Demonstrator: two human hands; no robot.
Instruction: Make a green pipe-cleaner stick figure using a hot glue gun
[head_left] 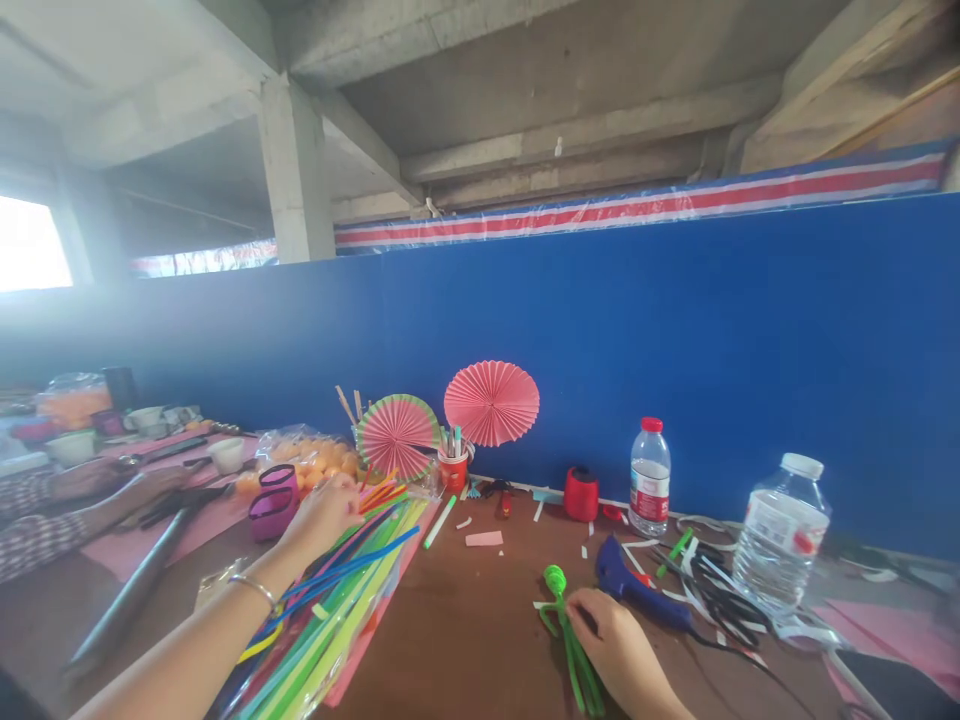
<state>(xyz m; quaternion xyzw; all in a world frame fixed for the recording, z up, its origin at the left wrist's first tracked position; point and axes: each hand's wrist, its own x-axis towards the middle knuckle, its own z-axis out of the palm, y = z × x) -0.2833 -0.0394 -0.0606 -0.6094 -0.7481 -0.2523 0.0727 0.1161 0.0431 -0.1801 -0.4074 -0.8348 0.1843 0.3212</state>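
My left hand, with a bracelet at the wrist, reaches over the far end of a pile of colourful pipe cleaners; its fingertips are beside orange and red ones, and whether they grip any is not clear. On the brown table, my right hand has its fingers closed on a green pipe-cleaner figure, which has a coiled round top and several long strands hanging toward me. A blue glue gun lies just right of that hand.
Two bottles stand at the right near black cord and white scraps. Behind are a red tape holder, a cup of pens and pink paper fans. Another person's hands are at the left, near a purple item.
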